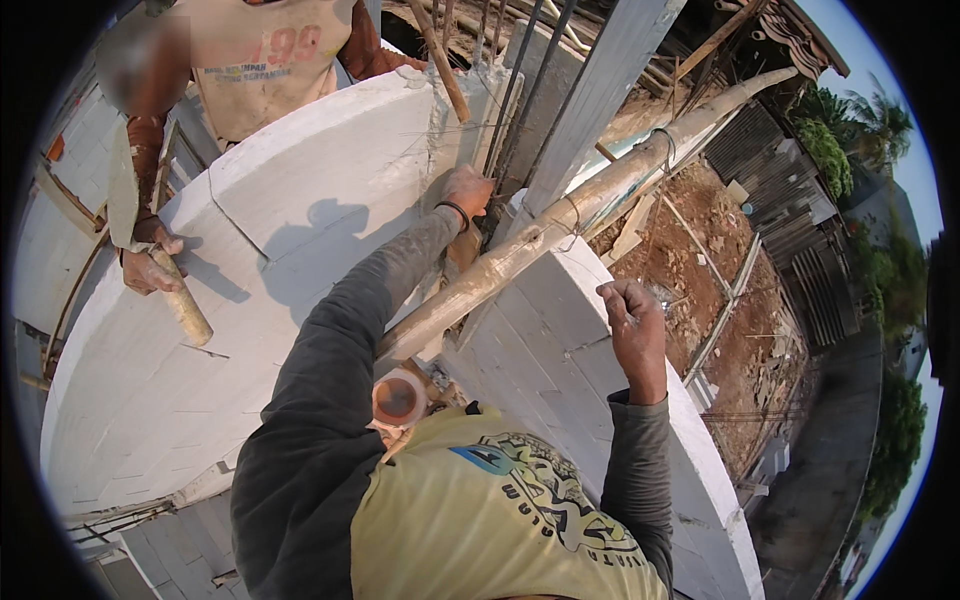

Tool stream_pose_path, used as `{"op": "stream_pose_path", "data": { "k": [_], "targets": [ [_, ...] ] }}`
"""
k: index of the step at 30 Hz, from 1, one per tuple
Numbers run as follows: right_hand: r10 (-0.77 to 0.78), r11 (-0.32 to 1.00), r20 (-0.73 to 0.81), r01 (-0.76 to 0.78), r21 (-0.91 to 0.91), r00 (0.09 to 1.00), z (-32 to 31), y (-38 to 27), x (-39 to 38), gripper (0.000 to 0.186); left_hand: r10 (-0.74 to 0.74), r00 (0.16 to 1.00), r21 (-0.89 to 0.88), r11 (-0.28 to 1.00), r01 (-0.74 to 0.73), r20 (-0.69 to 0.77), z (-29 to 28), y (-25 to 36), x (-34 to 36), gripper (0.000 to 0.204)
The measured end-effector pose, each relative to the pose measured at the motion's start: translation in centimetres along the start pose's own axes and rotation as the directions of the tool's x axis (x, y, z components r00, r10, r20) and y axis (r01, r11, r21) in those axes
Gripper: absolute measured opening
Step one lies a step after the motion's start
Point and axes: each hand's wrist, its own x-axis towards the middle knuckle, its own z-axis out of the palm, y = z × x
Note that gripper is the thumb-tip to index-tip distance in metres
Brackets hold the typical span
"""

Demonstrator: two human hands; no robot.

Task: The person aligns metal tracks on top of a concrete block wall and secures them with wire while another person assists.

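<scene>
My left hand (467,190) is closed at the corner of the white block wall (330,160), beside thin steel bars (510,110). Its fingers are turned away, so I cannot make out what they grip. A short piece of wood (463,247) stands just below that wrist. My right hand (637,330) is raised by the top of the other white wall (590,285), fingers curled and thumb pressed in; anything pinched there is too small to tell. Between my two arms a long bamboo pole (520,240) slants up to the right, with wire (572,222) wound round it.
Across the left wall a co-worker's hand (150,255) holds a wooden-handled tool (182,305) with a pale flat blade. A metal post (600,90) rises near the corner. Below me is a round container (398,398). Right of the walls, red soil (690,250) lies far below.
</scene>
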Motion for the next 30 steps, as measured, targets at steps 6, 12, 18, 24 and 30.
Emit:
{"op": "stream_pose_path", "data": {
  "k": [6,12,18,24,30],
  "targets": [
    [0.001,0.999,-0.008,-0.002,-0.037,1.000,0.1,-0.1,-0.1,0.018,-0.567,0.686,-0.409,0.551,0.727,0.456,-0.5,6.7,-3.7,0.032],
    [-0.002,0.997,0.011,0.003,-0.074,1.000,0.9,0.0,-0.3,0.018,-0.536,0.669,-0.470,0.475,0.744,0.516,2.9,4.9,-3.1,0.031],
    [-0.004,0.997,0.021,0.006,-0.082,1.000,1.0,-0.1,-0.6,0.016,-0.502,0.631,-0.507,0.377,0.775,0.592,3.3,2.0,-3.2,0.013],
    [0.056,0.996,-0.010,-0.057,-0.065,0.998,1.9,2.0,-0.6,0.017,-0.425,0.740,-0.518,0.531,0.671,0.522,3.7,0.4,-3.0,0.016],
    [0.121,0.992,-0.078,-0.123,-0.028,0.990,1.9,3.5,-0.3,0.017,-0.243,0.688,-0.459,0.590,0.664,0.684,1.5,0.7,-1.2,0.016]
  ]
}}
